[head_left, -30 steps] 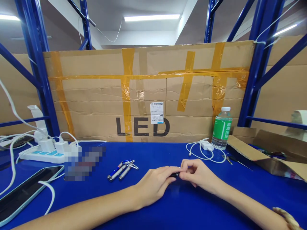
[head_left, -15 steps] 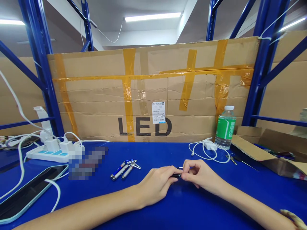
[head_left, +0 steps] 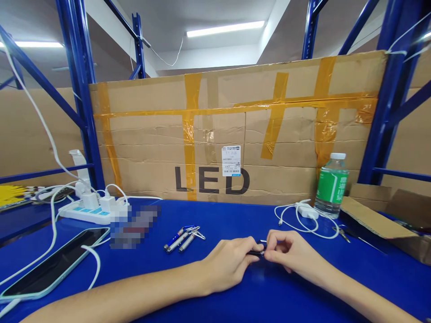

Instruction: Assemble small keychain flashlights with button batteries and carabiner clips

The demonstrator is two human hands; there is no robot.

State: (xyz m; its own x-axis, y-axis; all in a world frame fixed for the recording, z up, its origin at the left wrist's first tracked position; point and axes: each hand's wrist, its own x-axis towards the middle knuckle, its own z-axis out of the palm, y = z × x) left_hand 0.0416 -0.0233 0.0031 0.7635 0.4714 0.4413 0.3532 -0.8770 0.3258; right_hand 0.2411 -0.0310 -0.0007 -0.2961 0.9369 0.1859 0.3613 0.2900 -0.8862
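My left hand (head_left: 226, 265) is closed over a slim black pen-like object (head_left: 255, 253) just above the blue tabletop, and most of its length is hidden by my fingers. At the object's right end, the thumb and forefinger of my right hand (head_left: 290, 249) pinch its tip. A short shiny piece shows between the two hands; its kind is too small to make out. To the left of my hands lie a blue pen-like piece (head_left: 177, 238) and silver ones (head_left: 189, 239), side by side with metal clips at their far ends.
A smartphone (head_left: 57, 262) with a white cable and a power strip (head_left: 94, 216) lie at left. Toward the back right are a white charger cable (head_left: 308, 211), a water bottle (head_left: 332, 187), thin metal tools (head_left: 365, 242) and an open carton (head_left: 377, 220). A large cardboard sheet (head_left: 151, 152) stands behind.
The camera has turned slightly left, so the scene sits further right. Both hands stay together at the black object, with the left fingertips reaching closer to the right ones.
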